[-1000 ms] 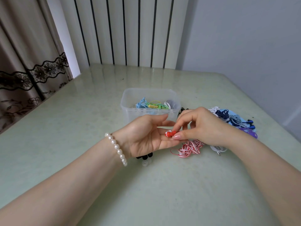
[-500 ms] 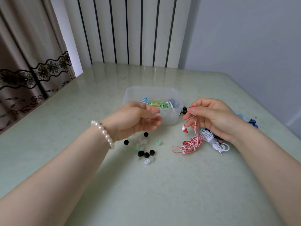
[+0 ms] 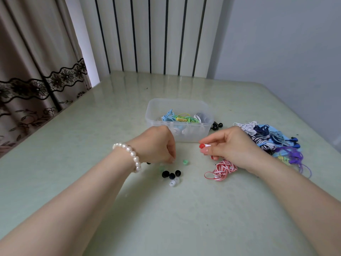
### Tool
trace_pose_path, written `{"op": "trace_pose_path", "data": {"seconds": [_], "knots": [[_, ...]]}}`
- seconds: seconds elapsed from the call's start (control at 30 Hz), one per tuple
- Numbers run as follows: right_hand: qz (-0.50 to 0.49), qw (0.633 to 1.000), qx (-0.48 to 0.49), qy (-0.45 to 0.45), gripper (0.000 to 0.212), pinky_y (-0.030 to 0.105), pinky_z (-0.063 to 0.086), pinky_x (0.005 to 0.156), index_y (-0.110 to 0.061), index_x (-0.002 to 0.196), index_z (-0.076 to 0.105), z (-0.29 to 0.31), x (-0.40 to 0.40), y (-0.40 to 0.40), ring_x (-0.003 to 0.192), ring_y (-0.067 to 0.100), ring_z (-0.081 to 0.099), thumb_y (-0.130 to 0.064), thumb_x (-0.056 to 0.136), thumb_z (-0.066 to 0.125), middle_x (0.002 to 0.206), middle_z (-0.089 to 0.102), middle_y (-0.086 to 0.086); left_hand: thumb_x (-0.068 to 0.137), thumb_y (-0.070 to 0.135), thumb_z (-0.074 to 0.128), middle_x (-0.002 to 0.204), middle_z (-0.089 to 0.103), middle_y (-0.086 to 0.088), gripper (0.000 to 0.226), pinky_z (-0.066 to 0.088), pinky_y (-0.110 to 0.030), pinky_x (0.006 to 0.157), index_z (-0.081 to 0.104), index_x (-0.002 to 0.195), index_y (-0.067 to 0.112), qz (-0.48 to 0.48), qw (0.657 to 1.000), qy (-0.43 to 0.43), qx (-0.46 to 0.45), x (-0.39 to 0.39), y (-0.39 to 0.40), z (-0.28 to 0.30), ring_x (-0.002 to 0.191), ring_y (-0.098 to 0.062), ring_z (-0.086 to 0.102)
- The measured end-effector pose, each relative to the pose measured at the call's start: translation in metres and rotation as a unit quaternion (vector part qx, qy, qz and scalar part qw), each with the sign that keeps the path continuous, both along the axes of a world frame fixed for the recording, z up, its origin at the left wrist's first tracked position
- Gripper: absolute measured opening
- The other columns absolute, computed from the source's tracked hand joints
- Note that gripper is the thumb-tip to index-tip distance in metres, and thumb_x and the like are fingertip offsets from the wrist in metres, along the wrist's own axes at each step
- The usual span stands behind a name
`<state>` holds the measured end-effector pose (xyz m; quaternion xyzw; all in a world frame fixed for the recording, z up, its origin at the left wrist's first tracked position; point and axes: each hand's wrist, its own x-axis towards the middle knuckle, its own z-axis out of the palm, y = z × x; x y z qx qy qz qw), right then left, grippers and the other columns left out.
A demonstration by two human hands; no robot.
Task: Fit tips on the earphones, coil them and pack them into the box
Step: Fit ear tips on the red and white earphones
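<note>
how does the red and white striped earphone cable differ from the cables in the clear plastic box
The red and white striped earphone cable lies bunched on the pale green table, outside the clear plastic box, with its red earbud pinched in the right hand. The blue, yellow and green cables sit inside the box, untouched. All are flat cables bundled up.

A pale green, faintly marbled glossy table top [image 3: 92, 182] is seen. A translucent white plastic box [image 3: 180, 133] is filled with light blue, yellow, green and white coiled cords. A red-tipped white earbud [image 3: 203, 145] is paired with a red-and-white striped flat cable [image 3: 222, 169]. Small rubber tips are shown in black [image 3: 165, 174], mint green [image 3: 185, 162] and clear white [image 3: 172, 183]. A white pearl bead bracelet [image 3: 132, 155] is worn. A beige curtain with a dark floral lace band [image 3: 36, 85] is visible.
</note>
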<state>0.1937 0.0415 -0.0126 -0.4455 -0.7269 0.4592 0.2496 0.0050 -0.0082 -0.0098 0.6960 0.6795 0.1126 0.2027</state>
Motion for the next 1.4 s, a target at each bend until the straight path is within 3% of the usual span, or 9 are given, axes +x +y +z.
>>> {"op": "trace_pose_path", "data": {"seconds": [0.17,0.33,0.5,0.57,0.7,1.0,1.13,1.23,1.4], "knots": [[-0.009,1.0,-0.012,0.019,0.02,0.013,0.046,0.047,-0.011,0.078,0.07,-0.005,0.002,0.002,0.041,0.001,0.052,0.008,0.073,0.069,0.056,0.063,-0.004,0.072,0.018,0.075,0.068,0.052,0.018,0.014,0.038,-0.013,0.057,0.071,0.085,0.022,-0.002,0.999,0.033,0.015,0.003,-0.001,-0.001,0.064,-0.001,0.048],[0.0,1.0,-0.025,0.015,0.021,0.013,0.046,0.048,-0.012,0.076,0.069,-0.005,0.003,0.003,0.04,0.003,0.052,0.008,0.073,0.068,0.05,0.064,-0.007,0.073,0.019,0.074,0.08,0.067,0.007,0.006,0.038,-0.012,0.053,0.071,0.077,0.02,-0.014,0.999,0.039,0.018,0.003,-0.001,-0.001,0.062,-0.001,0.05],[0.004,0.999,-0.035,0.041,0.019,0.013,0.045,0.045,-0.007,0.079,0.068,-0.003,0.003,0.001,0.039,0.0,0.052,0.011,0.075,0.065,0.054,0.064,-0.002,0.075,0.011,0.072,0.055,0.058,0.011,0.004,0.039,-0.007,0.043,0.071,0.072,0.014,0.017,0.996,-0.08,0.045,0.006,0.0,0.006,0.041,0.007,0.05],[0.01,0.999,-0.033,0.042,0.016,0.013,0.044,0.046,-0.006,0.082,0.069,-0.003,0.004,0.001,0.04,0.001,0.051,0.009,0.077,0.064,0.054,0.064,-0.002,0.073,0.004,0.073,0.057,0.063,0.004,0.011,0.05,-0.015,0.054,0.068,0.067,0.011,0.062,0.968,-0.234,0.068,0.008,0.003,0.007,0.049,0.002,0.056],[0.035,0.997,-0.036,0.059,0.016,0.017,0.041,0.05,-0.014,0.081,0.07,-0.003,0.004,0.001,0.047,0.009,0.047,0.001,0.081,0.063,0.052,0.063,-0.002,0.074,-0.003,0.071,0.061,0.065,-0.008,0.011,0.053,-0.019,0.052,0.064,0.075,0.005,0.116,0.874,-0.468,0.062,0.021,0.002,0.004,0.05,-0.009,0.062],[0.055,0.994,0.033,0.087,0.018,0.014,0.038,0.043,-0.009,0.071,0.062,0.002,0.004,0.001,0.04,0.009,0.044,-0.01,0.087,0.054,0.052,0.053,0.008,0.083,-0.004,0.057,0.066,0.07,-0.01,0.008,0.056,-0.018,0.061,0.065,0.08,-0.006,0.13,0.754,-0.644,-0.016,0.035,0.004,-0.008,0.059,-0.011,0.067],[0.041,0.99,0.04,0.128,0.025,0.012,0.038,0.044,-0.012,0.071,0.059,0.002,0.002,0.001,0.04,0.003,0.045,-0.01,0.092,0.046,0.046,0.054,-0.003,0.087,-0.008,0.048,0.079,0.071,-0.017,0.016,0.056,-0.02,0.063,0.06,0.096,-0.014,0.143,0.675,-0.721,-0.066,0.035,0.004,-0.006,0.063,-0.014,0.069],[0.029,0.986,0.013,0.161,0.026,0.012,0.038,0.044,-0.012,0.074,0.059,0.001,0.003,0.003,0.04,0.002,0.045,-0.011,0.093,0.042,0.043,0.055,-0.006,0.085,-0.014,0.047,0.095,0.067,-0.022,0.024,0.058,-0.022,0.066,0.058,0.106,-0.014,0.148,0.669,-0.725,-0.069,0.034,0.006,-0.006,0.069,-0.016,0.07],[0.04,0.987,0.02,0.153,0.027,0.013,0.037,0.044,-0.011,0.072,0.058,-0.001,0.002,0.002,0.04,0.003,0.044,-0.013,0.093,0.042,0.043,0.053,-0.006,0.082,-0.01,0.055,0.08,0.069,-0.015,0.02,0.057,-0.021,0.061,0.061,0.101,-0.012,0.159,0.698,-0.695,-0.059,0.038,0.003,-0.008,0.064,-0.016,0.069]]}}
